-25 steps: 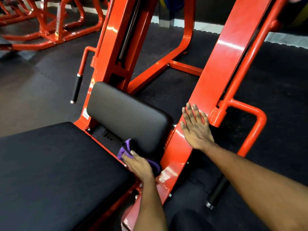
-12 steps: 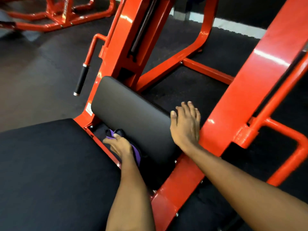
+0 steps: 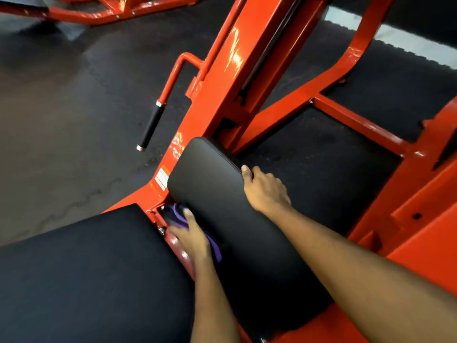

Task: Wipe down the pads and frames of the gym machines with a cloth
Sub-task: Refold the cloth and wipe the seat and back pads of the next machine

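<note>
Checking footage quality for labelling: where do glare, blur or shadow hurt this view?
Head view: glare streaks the orange frame upright; the far frame, top left, is blurred; the purple cloth under the left hand sits in a dark gap, edges unclear; the small pad gripped by the right hand looks clear.

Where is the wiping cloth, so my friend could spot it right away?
Find the big orange frame with two black pads. In the gap between the flat pad and the tilted pad, under the left hand, sits the cloth. It is the only purple thing there.
</note>
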The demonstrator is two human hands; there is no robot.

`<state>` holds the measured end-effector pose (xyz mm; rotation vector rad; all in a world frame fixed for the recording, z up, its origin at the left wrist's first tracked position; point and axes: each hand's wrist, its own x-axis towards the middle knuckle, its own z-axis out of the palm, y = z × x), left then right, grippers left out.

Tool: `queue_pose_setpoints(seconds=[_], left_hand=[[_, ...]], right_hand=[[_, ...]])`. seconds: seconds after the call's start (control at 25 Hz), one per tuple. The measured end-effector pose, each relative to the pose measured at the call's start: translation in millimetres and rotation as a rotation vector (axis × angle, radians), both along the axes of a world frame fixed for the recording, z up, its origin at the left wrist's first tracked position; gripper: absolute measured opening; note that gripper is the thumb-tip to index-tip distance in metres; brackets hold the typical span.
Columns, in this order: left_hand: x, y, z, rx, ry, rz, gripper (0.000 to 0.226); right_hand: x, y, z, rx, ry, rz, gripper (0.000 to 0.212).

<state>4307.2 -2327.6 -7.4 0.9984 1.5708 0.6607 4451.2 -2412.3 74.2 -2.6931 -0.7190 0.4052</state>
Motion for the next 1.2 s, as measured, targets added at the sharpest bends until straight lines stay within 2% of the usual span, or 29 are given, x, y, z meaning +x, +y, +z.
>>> queue_pose_setpoints(seconds=[0.04, 0.12, 0.24, 0.32, 0.48, 0.6, 0.72, 0.84, 0.92, 1.0, 1.12, 1.2], left_hand=[[1.0, -6.7, -10.9, -0.02, -0.053, -0.044, 0.071], [-2.7, -17.2, -14.3, -0.051, -0.006, -0.087, 0.05], [10.0, 38.2, -11.1, 0.058, 0.098, -0.001, 0.046], [27.6, 89.2, -3.6, 0.102, 0.129, -0.02, 0.044], [59.3, 148.7, 10.7, 0.262, 0.208, -0.291, 0.038], [79.6, 141.2, 27.3, 0.532, 0.182, -0.486, 0.027], [95.3, 127.7, 42.0, 0.661, 0.11, -0.633, 0.021], [98.7, 102.2, 43.9, 0.778, 0.084, -0.782, 0.039], [93.0, 69.8, 46.2, 0.897, 0.082, -0.914, 0.044], [78.3, 43.0, 60.5, 0.851, 0.056, -1.02, 0.04], [38.5, 14.6, 76.2, 0.765, -0.008, -1.075, 0.02], [6.7, -6.4, 85.4, 0.695, -0.04, -1.116, 0.026]], right_hand=[[-1.8, 0.7, -3.2, 0.006, -0.035, -0.011, 0.062], [-5.2, 0.0, -5.3, 0.001, -0.085, -0.018, 0.061], [-5.6, 1.9, -4.9, -0.03, -0.11, -0.033, 0.059], [-6.6, 3.6, -5.4, -0.041, -0.146, -0.03, 0.057], [-7.4, 5.3, -8.2, -0.065, -0.162, -0.036, 0.057], [-9.0, 4.1, -5.8, -0.05, -0.156, -0.043, 0.059], [-12.2, 2.4, -0.9, 0.102, -0.116, -0.1, 0.052], [-14.5, -2.4, 3.2, 0.285, -0.059, -0.168, 0.044], [-17.1, -7.0, 5.7, 0.495, -0.026, -0.214, 0.038], [-12.1, -10.5, 3.9, 0.705, 0.018, -0.274, 0.037], [-13.4, -30.6, -2.9, 0.925, 0.176, -0.419, 0.029], [-33.3, -56.8, -2.9, 0.995, 0.226, -0.459, 0.017]])
